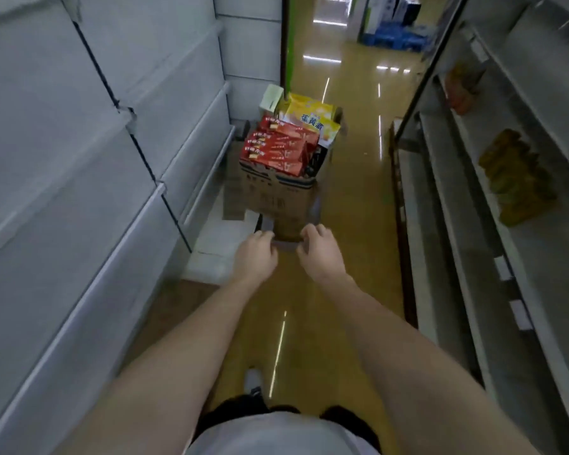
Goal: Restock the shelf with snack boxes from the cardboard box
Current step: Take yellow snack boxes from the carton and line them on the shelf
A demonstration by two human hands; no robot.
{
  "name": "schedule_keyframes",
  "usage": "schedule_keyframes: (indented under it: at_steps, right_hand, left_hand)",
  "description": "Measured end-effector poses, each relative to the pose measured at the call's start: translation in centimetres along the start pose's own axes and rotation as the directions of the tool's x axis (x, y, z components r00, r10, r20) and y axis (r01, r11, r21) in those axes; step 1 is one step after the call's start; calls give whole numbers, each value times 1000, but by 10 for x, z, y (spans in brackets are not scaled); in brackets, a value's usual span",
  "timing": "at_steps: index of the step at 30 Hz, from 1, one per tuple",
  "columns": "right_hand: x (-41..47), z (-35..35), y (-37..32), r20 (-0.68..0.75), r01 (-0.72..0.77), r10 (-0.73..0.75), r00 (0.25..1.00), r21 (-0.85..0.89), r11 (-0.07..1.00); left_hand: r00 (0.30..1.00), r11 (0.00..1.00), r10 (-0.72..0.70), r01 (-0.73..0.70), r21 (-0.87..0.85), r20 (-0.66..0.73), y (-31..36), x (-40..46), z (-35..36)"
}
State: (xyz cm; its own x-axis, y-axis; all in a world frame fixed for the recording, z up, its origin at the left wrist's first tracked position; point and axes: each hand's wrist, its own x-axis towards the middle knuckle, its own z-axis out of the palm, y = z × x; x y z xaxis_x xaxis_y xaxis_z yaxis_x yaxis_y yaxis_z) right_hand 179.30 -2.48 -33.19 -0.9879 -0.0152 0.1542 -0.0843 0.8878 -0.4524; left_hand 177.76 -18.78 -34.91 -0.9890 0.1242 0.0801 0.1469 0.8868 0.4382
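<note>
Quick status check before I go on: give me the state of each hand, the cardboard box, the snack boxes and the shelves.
left hand: gripping the cart handle
right hand: gripping the same handle
cardboard box: open, on the cart
red snack boxes: stacked in the box
yellow bag: behind the red boxes
left shelves: bare
right shelves: partly stocked

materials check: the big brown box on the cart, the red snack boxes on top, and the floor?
Cardboard box: looks like corrugated cardboard, matte brown, printed lettering and a blue band near its top.
Red snack boxes: likely thin printed paperboard, slightly glossy, sharp folded edges.
Floor: smooth, glossy tan surface, perhaps vinyl or polished tile; it mirrors the ceiling lights as bright streaks.
</note>
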Motion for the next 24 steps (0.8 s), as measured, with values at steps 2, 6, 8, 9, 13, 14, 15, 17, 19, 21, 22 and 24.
schedule_keyframes:
  at_steps: [2,6,8,9,13,14,15,17,19,21,22,24]
  right_hand:
    - [34,4,-3,-26,-25,25,999,5,1000]
    - [93,3,6,-25,-76,75,997,-18,997]
    - [126,1,18,-28,-102,102,994,-17,995]
    - [144,0,23,-34,-133,132,991,-11,991]
    - [216,5,52,-74,-148,147,986,-15,989]
    - [236,6,59,-74,-154,153,986,-12,988]
    - [256,7,67,-71,-163,162,984,-3,987]
    - [301,12,84,-52,-169,170,984,20,985]
    - [350,18,102,-31,-151,152,988,39,988]
    - [400,24,119,-19,-134,135,991,45,990]
    - [424,26,127,-3,-142,142,990,47,989]
    - [469,29,144,36,-180,178,983,61,982]
  left_hand:
    - [999,999,37,-37,5,2,-5,38,-5]
    - [996,995,93,-93,32,14,-11,108,-10]
    - [994,993,108,-109,38,21,-10,143,-11]
    - [994,993,110,-111,39,24,-10,161,-10]
    - [989,989,143,-144,44,22,-6,240,0]
    - [988,986,155,-156,54,24,-1,262,3]
    - [986,985,161,-163,64,28,3,284,5]
    - [986,983,165,-167,79,30,13,331,13]
    - [988,984,153,-155,90,29,19,381,24]
    - [987,982,154,-157,109,39,28,430,32]
    - [987,980,155,-160,115,45,32,453,35]
    - [986,980,146,-155,124,77,41,496,40]
